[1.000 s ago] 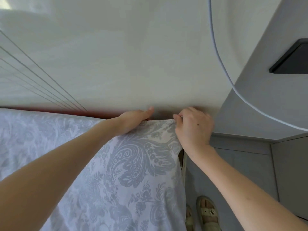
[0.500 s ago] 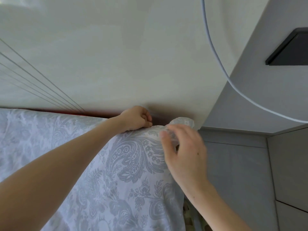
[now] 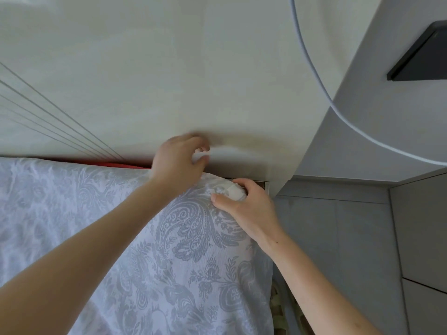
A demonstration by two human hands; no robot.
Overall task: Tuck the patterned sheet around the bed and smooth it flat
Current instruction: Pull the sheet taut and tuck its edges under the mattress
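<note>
The patterned sheet (image 3: pixel 150 257), white with grey paisley, covers the bed's far right corner against the wall. My right hand (image 3: pixel 244 206) grips a bunched wad of the sheet's corner at the mattress corner, thumb on top. My left hand (image 3: pixel 179 163) hovers above the sheet's far edge by the wall, blurred, fingers loosely curled and holding nothing. A strip of red mattress (image 3: pixel 113 164) shows between sheet and wall.
A cream wall (image 3: pixel 169 81) runs along the bed's far edge. A grey cabinet (image 3: pixel 362 141) with a black handle (image 3: pixel 418 61) stands to the right, and a white cable (image 3: pixel 312 68) hangs across it. Grey floor tiles (image 3: pixel 338 238) lie beside the bed.
My left hand has lifted off the sheet's far edge and opened above it. My right hand has moved down to the corner and closed round the bunched sheet corner.
</note>
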